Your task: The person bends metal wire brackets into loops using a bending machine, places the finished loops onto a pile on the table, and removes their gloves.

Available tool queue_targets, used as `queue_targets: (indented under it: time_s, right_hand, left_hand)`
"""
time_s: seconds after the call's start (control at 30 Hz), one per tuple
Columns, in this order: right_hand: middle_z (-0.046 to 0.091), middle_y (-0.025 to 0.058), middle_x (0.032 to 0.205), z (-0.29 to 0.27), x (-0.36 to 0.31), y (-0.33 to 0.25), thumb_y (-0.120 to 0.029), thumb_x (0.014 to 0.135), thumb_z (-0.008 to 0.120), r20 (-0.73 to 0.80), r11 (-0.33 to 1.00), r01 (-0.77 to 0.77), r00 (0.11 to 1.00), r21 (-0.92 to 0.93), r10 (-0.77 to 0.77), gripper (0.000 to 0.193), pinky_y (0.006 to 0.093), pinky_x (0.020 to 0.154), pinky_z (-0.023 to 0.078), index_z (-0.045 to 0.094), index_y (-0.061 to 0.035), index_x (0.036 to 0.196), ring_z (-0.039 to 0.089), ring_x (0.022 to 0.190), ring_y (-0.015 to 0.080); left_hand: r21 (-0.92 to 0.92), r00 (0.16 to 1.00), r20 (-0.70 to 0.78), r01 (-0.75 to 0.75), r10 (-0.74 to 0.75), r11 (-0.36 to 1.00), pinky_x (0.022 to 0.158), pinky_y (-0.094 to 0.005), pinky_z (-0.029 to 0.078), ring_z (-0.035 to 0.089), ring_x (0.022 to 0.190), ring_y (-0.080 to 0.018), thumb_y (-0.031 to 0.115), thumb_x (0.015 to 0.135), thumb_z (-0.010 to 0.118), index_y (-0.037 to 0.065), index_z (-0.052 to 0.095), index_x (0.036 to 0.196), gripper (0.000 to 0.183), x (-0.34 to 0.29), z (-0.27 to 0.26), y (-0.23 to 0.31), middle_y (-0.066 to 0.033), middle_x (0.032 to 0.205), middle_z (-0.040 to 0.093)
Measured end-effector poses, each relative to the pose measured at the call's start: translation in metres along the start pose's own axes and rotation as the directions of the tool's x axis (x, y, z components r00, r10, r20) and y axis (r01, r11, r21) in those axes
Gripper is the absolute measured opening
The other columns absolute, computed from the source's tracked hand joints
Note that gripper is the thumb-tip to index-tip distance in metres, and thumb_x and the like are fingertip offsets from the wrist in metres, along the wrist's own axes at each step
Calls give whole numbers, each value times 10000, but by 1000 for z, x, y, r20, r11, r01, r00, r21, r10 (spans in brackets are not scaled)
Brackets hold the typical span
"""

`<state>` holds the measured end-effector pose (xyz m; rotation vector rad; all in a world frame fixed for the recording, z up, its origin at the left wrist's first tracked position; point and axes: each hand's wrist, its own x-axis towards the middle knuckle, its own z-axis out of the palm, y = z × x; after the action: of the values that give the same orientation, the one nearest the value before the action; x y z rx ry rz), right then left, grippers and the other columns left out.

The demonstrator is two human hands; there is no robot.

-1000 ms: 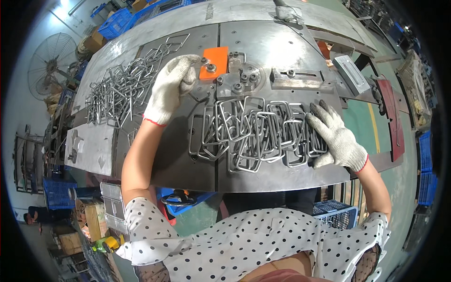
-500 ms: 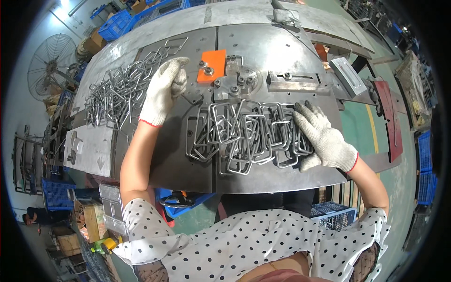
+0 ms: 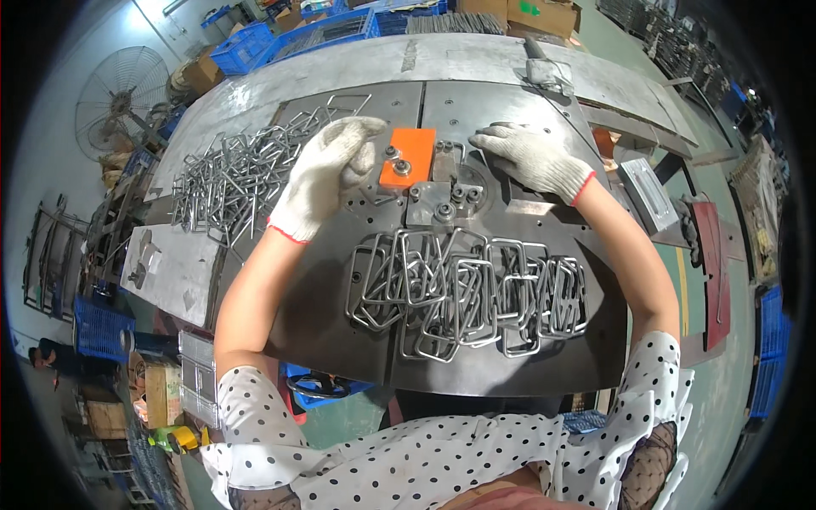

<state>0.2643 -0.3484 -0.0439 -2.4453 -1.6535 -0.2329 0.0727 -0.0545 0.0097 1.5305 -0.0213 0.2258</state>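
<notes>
My left hand (image 3: 333, 170), in a white knit glove, is raised just left of an orange plate (image 3: 411, 156) bolted to the steel table. Its fingers are curled together; whether a thin rod is pinched in them is hidden. My right hand (image 3: 537, 163), also gloved, reaches over a slotted steel bar (image 3: 532, 206) and covers most of it. Its fingers stretch toward the bolted bending fixture (image 3: 444, 204), with no part held. In front of the fixture lies a heap of bent wire frames (image 3: 463, 293), apart from both hands.
More bent wire pieces (image 3: 228, 180) are piled at the table's left. A grey metal block (image 3: 648, 195) lies right of the plate. Blue crates (image 3: 242, 49) stand beyond the far edge; a wrapped tool (image 3: 548, 75) rests at the far right.
My right hand has left the right edge of the frame heap and moved forward onto the slotted bar. My left hand keeps its place beside the orange plate. The view has shifted.
</notes>
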Motion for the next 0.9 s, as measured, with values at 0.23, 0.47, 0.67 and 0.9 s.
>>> queue_targets:
  time_s: [0.23,0.47,0.67,0.9]
  right_hand:
    - [655,101,1233,32,28,5,-120,942,572,-70,997,68,995,22,-66,423,473,979,504,640,-176,1356,591,1193,338]
    - [633,114,1286,24,26,1,-95,931,567,-26,993,46,999,105,-44,461,469,1027,485,624,-168,1383,572,1226,344]
    - [618,132,1303,30,24,9,-87,930,562,-51,991,53,998,125,-47,503,475,1066,469,595,-178,1424,561,1248,356]
    - [592,119,1404,26,25,1,-88,930,569,20,987,-13,1000,160,10,506,472,1088,462,598,-194,1424,544,1294,355]
  left_hand:
    - [124,989,148,5,-24,992,544,-172,325,403,608,-10,236,1096,532,-9,653,1221,301,34,44,10,56,748,506]
    - [-35,937,349,9,4,999,795,-181,491,585,887,-20,194,1064,591,2,674,1206,253,63,44,-39,-16,1104,692]
    - [107,946,324,-28,-8,994,853,-217,497,605,944,-46,182,1051,585,8,684,1199,249,64,50,-36,-18,1089,696]
    - [161,957,286,6,-52,987,792,-209,465,564,877,-34,199,1048,589,10,703,1164,250,59,50,-28,4,1026,695]
